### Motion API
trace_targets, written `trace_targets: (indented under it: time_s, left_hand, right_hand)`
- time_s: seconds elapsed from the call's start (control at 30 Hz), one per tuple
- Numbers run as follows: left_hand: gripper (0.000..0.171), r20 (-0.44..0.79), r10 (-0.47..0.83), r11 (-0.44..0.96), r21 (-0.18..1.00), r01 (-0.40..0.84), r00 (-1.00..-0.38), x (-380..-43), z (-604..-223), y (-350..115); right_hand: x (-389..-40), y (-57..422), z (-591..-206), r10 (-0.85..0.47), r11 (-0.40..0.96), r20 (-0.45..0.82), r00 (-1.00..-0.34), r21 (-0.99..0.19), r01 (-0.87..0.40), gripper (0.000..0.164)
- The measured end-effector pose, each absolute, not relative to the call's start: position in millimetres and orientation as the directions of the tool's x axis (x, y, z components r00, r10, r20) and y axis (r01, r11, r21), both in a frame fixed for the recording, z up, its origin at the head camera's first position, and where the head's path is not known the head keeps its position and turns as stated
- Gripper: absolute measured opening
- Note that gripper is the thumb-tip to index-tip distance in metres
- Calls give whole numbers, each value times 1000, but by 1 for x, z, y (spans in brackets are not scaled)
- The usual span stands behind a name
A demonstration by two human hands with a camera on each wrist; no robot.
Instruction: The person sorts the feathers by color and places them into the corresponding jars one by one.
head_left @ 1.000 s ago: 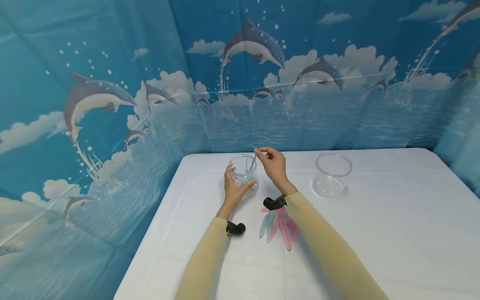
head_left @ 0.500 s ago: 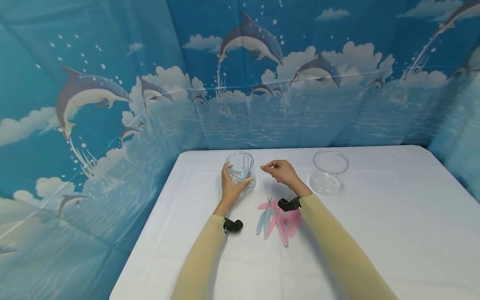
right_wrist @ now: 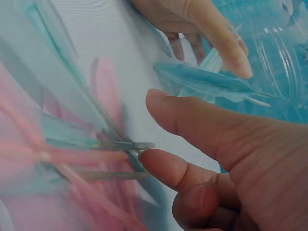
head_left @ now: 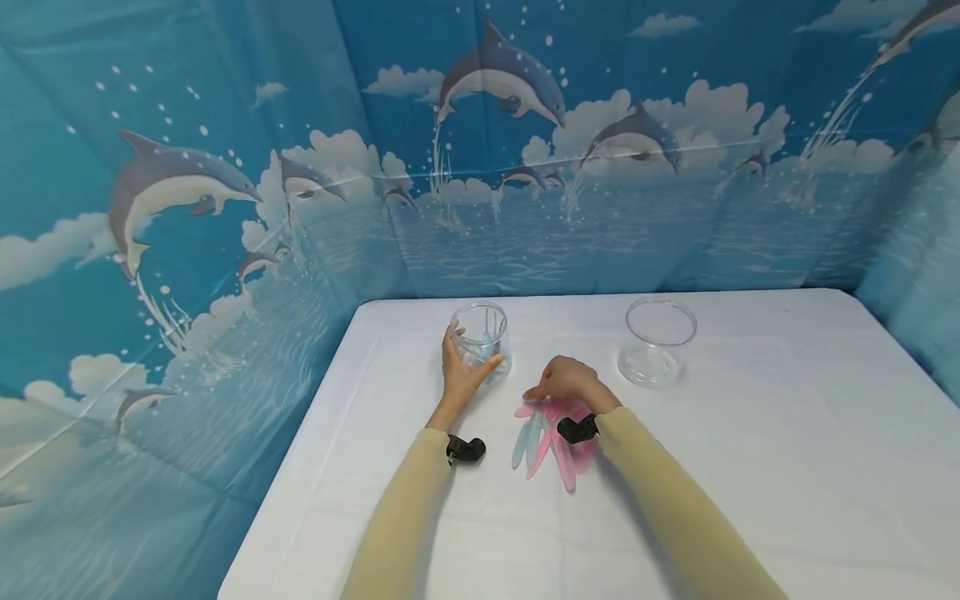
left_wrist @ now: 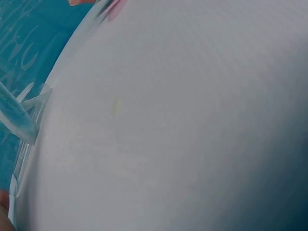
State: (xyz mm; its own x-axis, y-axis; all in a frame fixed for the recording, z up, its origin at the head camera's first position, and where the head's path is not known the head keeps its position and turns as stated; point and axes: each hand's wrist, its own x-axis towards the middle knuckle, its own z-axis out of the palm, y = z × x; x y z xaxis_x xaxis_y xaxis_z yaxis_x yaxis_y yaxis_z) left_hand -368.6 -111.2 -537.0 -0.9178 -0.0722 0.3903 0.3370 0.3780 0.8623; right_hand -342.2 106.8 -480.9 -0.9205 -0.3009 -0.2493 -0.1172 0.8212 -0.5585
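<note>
Left hand grips jar near far table edge; right hand empty, thumb parted, by feathers.

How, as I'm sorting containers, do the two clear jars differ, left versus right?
The left jar has blue feathers in it, while none show in the right jar. The left jar is held; the right jar stands untouched. In the head view, the left jar's rim looks narrower than the right jar's. Both are see-through, with round, open mouths.
</note>
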Motion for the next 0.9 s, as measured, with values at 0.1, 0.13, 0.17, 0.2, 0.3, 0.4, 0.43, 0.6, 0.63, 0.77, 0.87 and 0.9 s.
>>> trace_targets:
  time_s: [0.1,0.13,0.17,0.2,0.3,0.4,0.43,0.6,0.63,0.77,0.87,0.9]
  left_hand:
    - [103,393,-78,378,862,338,-916,-369,-536,-111]
    - [103,393,-79,379,862,337,-916,-369,-535,-111]
    - [103,394,-80,378,862,337,-916,-369,-535,-111]
    - [103,394,-81,376,863,338,-915,-368,-535,-111]
    - [103,394,-83,377,863,337,-915,-368,-535,-110]
    - [102,399,-79,373,862,344,-914,-367,-535,-110]
    - [102,400,-78,373,861,345,-913,-367,-535,-110]
    - [102,404,-71,381,856,349,-912,-366,-535,-111]
    - [102,407,-69,382,854,352,-911,-366,-535,-111]
    - [103,414,-64,382,851,361,-908,-366,-535,-111]
    - [103,404,-62,384,854,352,-913,-367,-535,-111]
    - [104,400,-62,384,855,348,-914,-367,-536,-112]
  right_hand:
    - [-337,101,-479,-276,841,-240,-931,-529,-112,36]
    - [-336,100,-479,-267,844,-236,-934,-525,-109,36]
    - [-335,99,-480,-260,846,-233,-937,-522,-105,35]
    - [-334,97,-480,-253,847,-231,-939,-523,-100,35]
    - [-332,96,-482,-241,843,-229,-943,-531,-86,32]
    - [-334,99,-485,-248,818,-225,-942,-569,-80,32]
    - [-336,101,-486,-259,804,-215,-942,-588,-87,31]
    - [-344,114,-482,-274,706,-162,-948,-703,-84,33]
    - [-344,116,-480,-268,685,-153,-951,-724,-76,33]
    - [-343,124,-466,-219,625,-116,-969,-779,-48,35]
    - [-340,131,-457,-205,582,-89,-975,-812,-48,37]
    - [-339,133,-454,-198,573,-83,-977,-818,-46,38]
